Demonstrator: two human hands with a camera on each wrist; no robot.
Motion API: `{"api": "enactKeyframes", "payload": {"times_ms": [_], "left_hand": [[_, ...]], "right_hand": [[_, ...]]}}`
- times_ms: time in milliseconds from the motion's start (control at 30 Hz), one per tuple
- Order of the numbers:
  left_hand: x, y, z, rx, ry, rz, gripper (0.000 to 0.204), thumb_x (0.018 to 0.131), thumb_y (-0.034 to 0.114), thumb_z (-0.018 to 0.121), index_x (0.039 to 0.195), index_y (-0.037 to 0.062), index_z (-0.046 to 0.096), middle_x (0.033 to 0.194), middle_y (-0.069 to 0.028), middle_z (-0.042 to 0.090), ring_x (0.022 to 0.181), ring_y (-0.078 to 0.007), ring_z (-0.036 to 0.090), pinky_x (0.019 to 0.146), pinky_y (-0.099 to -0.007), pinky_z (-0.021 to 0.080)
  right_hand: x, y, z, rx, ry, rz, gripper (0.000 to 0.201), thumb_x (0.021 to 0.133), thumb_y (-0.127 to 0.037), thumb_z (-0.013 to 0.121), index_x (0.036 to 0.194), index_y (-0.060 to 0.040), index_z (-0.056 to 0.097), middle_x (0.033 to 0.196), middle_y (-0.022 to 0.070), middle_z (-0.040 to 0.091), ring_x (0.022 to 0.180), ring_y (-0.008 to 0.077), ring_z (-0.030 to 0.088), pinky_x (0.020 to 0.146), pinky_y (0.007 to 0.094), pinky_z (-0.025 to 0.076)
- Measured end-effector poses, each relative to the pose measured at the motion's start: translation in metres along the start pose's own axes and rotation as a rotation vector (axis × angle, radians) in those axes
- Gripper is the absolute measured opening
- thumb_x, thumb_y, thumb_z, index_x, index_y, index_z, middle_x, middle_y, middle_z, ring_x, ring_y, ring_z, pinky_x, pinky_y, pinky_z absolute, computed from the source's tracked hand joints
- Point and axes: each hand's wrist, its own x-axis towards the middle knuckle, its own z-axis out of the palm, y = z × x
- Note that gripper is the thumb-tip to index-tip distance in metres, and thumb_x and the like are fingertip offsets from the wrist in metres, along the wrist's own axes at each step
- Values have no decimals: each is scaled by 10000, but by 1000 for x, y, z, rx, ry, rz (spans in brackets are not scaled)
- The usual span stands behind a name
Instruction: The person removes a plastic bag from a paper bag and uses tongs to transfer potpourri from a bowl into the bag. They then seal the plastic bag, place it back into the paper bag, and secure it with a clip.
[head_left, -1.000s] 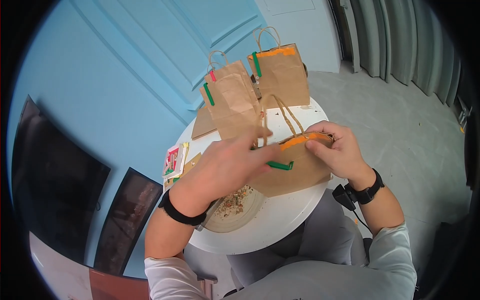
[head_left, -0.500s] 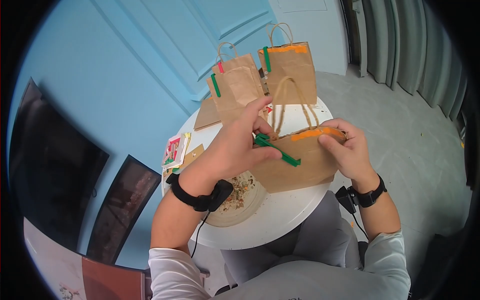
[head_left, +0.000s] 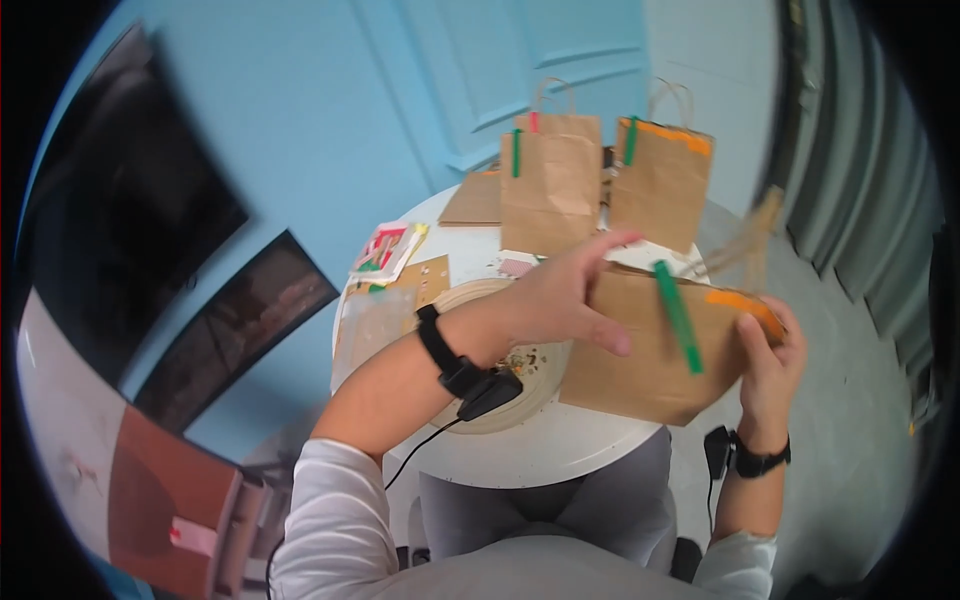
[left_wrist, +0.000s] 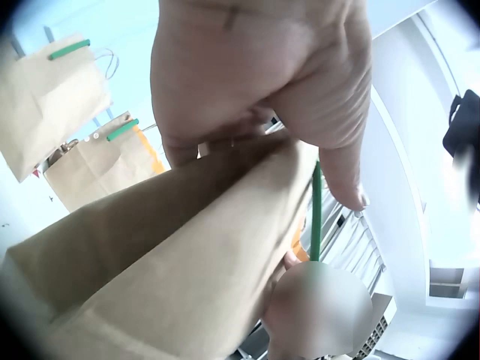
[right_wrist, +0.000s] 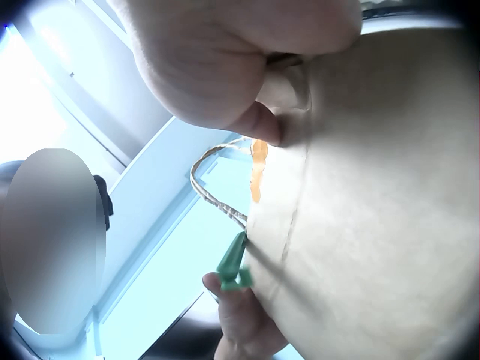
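Note:
A brown paper bag (head_left: 630, 365) with twisted handles (head_left: 748, 245) and an orange strip along its top is held tilted over the table's right front. My right hand (head_left: 775, 365) pinches its top right corner, thumb on the near face. A green bag clip (head_left: 678, 318) stands across the bag's upper edge, slanting down the near face. At the bag's top left corner is my left hand (head_left: 560, 295), thumb and index finger spread. The left wrist view has the bag's folded side (left_wrist: 187, 195) between its fingers and straight thumb; some fingers are hidden behind the paper.
Two upright paper bags (head_left: 550, 205) with green clips stand at the back of the round white table (head_left: 520, 465). A flat brown bag (head_left: 470, 205) lies beside them. Left are a small tray of packets (head_left: 388, 250) and a round dish (head_left: 470, 425) holding crumbly bits.
The view has swung left. My left hand has come off the green clip to the bag's left corner, and the clip now stands steeper. The right hand keeps its grip as the bag tilts.

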Motion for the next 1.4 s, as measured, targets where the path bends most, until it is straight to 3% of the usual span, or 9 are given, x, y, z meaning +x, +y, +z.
{"api": "enactKeyframes", "payload": {"times_ms": [133, 233, 367, 433, 533, 767, 967, 1167, 1400], "left_hand": [[11, -27, 2, 50, -79, 70, 813, 797, 94, 904, 1509, 32, 516, 1347, -92, 681, 1225, -172, 637, 1052, -335, 515], [13, -15, 7, 290, 17, -151, 675, 872, 122, 840, 1476, 25, 555, 1289, -101, 714, 1176, -185, 667, 1042, -350, 517], [6, 9, 0, 229, 125, -104, 540, 915, 149, 809, 1397, 1, 618, 1248, -100, 733, 1117, -192, 691, 1010, -347, 533], [-1, 23, -9, 168, 228, -86, 484, 932, 160, 795, 1365, 6, 643, 1261, -97, 730, 1104, -183, 693, 992, -346, 546], [-5, 25, -50, -9, 284, 133, 359, 939, 146, 786, 1255, -8, 714, 1143, -88, 764, 1005, -163, 714, 881, -338, 579], [-31, 73, -181, -115, 543, 252, 367, 1024, 109, 656, 1348, -59, 610, 1242, -161, 727, 1060, -274, 742, 927, -423, 625], [-3, 45, -216, -133, 530, 232, 336, 1030, 163, 682, 1316, -10, 640, 1211, -111, 727, 1115, -230, 705, 980, -406, 582], [94, -16, -170, -196, 324, 150, 333, 1007, 127, 713, 1298, -26, 660, 1212, -115, 737, 1062, -229, 729, 935, -395, 603], [192, -95, -113, -250, 163, 45, 385, 958, 135, 777, 1295, -20, 676, 1205, -98, 745, 1052, -186, 725, 928, -356, 584]], "right_hand": [[2, -2, -2, -46, 66, -63, 247, 980, -32, 723, 1212, 34, 669, 1067, 41, 719, 980, 98, 652, 899, 252, 510], [0, -3, -8, -78, 52, -65, 278, 982, -46, 729, 1240, 30, 658, 1068, 45, 722, 974, 100, 657, 909, 250, 511], [-1, -24, 13, -117, 95, -91, 352, 983, -58, 730, 1309, 21, 626, 1121, 73, 719, 1011, 135, 663, 955, 275, 507], [6, -24, 21, -80, 184, -264, 379, 985, -61, 724, 1338, 16, 610, 1160, 88, 709, 1055, 160, 658, 988, 299, 503], [4, -13, 13, -43, 176, -333, 376, 987, -61, 711, 1340, 13, 605, 1176, 94, 696, 1080, 173, 647, 1008, 324, 497], [-31, 53, -34, -85, -52, 154, 316, 984, -10, 674, 1295, 9, 619, 1085, 65, 682, 983, 129, 619, 883, 290, 512], [-24, 88, -34, -150, -16, 281, 386, 966, -36, 713, 1333, 13, 601, 1214, 87, 658, 1081, 142, 607, 855, 293, 534], [50, 113, 1, -388, -176, 100, 675, 880, -92, 826, 1471, 8, 515, 1477, 152, 542, 1293, 224, 551, 890, 337, 571], [101, 170, -11, -662, -185, 295, 405, 855, -73, 834, 1221, 31, 696, 1084, 131, 761, 964, 224, 721, 793, 355, 586]]}}
